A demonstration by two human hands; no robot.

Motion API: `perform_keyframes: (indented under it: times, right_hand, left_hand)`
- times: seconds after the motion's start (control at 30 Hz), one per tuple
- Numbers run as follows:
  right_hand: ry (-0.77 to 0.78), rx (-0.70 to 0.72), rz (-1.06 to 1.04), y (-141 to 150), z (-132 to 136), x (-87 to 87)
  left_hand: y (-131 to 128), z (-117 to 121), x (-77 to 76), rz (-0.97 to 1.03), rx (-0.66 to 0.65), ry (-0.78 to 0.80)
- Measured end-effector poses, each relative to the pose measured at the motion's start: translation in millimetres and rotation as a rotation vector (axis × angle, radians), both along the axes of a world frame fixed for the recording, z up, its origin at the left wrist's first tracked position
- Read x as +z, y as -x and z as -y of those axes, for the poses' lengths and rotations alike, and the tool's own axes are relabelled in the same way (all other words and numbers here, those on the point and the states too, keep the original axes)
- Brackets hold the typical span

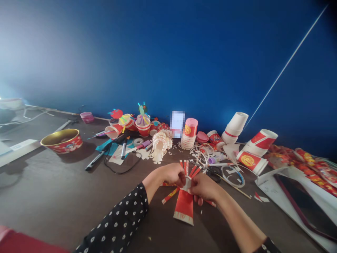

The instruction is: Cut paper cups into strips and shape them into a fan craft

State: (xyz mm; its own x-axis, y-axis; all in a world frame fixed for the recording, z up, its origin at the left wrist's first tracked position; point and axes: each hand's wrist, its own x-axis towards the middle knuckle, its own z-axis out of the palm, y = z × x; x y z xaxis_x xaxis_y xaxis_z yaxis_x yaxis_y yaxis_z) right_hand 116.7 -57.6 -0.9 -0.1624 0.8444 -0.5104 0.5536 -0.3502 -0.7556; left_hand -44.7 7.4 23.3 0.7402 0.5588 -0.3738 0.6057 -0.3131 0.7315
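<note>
Reaches in low over the dark brown counter [105, 211] with both arms. Slants the left forearm [155, 182], bare beyond a black sleeve with white spots [116, 223], up and rightward; angles the bare right forearm [234, 214] up and leftward. Holds at the middle a red-and-white printed paper cup cut into splayed strips [184, 203], broad red flap toward the near side, narrow strips fanned out around. Pinches beside its round white centre with the left hand [173, 174], wrist bent, knuckles up, fingertips curled down; grips the opposite edge with the right hand [205, 189], fingers folded inward and nearly meeting the other hand. Has, to the right, an open white tray [263, 179] under a flat dark slab with a maroon edge [310, 205]. Shows farther off a gold-lined, red-printed bowl [70, 144] at left, then a cream ruffled paper arch [163, 137], and last a blue wall [158, 45].
</note>
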Motion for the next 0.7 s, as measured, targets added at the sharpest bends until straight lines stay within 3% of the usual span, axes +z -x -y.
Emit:
perform_keyframes:
  times: [0.17,0.7]
  right_hand:
    - [0.022,0.036,-0.071,-4.6,1.0,3.6]
    - [0.042,0.037,-0.079,-5.2,0.0,2.1]
  left_hand:
    - [-2.2,0.5,0.1,-0.022,-0.017,-0.068]
    - [-1.8,-2.8,0.7,-0.019,-0.053,-0.065]
